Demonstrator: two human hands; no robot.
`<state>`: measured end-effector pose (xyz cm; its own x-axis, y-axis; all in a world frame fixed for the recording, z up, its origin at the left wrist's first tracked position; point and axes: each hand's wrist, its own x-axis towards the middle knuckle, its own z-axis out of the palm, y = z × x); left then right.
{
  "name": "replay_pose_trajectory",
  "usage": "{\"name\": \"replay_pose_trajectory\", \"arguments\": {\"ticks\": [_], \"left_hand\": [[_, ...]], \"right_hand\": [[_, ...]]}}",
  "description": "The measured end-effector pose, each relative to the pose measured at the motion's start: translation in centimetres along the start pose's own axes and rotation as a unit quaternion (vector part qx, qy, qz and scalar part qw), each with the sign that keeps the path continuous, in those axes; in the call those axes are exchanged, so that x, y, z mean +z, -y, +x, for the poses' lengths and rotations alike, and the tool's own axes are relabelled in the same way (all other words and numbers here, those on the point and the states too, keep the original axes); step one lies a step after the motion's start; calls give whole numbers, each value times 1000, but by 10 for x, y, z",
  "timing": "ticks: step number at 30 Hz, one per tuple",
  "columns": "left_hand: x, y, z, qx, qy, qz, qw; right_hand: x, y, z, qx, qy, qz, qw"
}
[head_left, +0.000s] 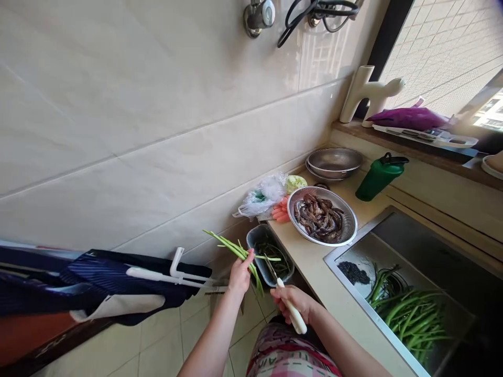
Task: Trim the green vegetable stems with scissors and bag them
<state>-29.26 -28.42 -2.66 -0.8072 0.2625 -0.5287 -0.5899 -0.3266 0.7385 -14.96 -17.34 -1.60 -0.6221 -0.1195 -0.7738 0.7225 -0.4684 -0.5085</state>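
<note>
My left hand [239, 275] is closed round a small bunch of thin green stalks [230, 247], which stick out up and to the left. My right hand [295, 302] grips a white-handled knife [290, 309] whose thin blade points up towards the stalks. Both hands hover over a small grey bin [255, 235] that holds green trimmings, set below the counter edge.
A metal colander of shrimp [321, 215] sits on the beige counter [314, 262], with carrots [280, 210], a plastic bag [262, 196], stacked metal bowls [334, 162] and a green bottle [379, 177] behind. The sink [451, 272] at right holds more green stalks [408, 314]. Cloth hangs at left.
</note>
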Motion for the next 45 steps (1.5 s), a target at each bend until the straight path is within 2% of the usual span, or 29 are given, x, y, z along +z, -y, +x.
{"name": "replay_pose_trajectory", "arguments": {"ticks": [6,10,15,23,28,34,40,45], "left_hand": [[-2,9,10,-24,4,-17,1000],[-2,6,17,-34,-10,-32,999],[2,-5,26,-9,-36,-70,997],[9,-19,28,23,9,-200,979],[4,-17,31,31,50,-233,971],[-5,-2,33,37,106,-221,969],[-8,9,30,19,94,-215,972],[-4,8,31,6,67,-205,976]], "right_hand": [[4,-1,5,-9,-25,26,999],[5,-5,9,-10,-32,52,998],[5,-13,-1,11,7,91,996],[8,-31,-13,11,71,125,990],[11,-30,-11,11,68,126,990],[15,-17,-8,34,60,138,988],[18,-18,0,42,43,132,989],[16,-22,6,30,-9,95,995]]}}
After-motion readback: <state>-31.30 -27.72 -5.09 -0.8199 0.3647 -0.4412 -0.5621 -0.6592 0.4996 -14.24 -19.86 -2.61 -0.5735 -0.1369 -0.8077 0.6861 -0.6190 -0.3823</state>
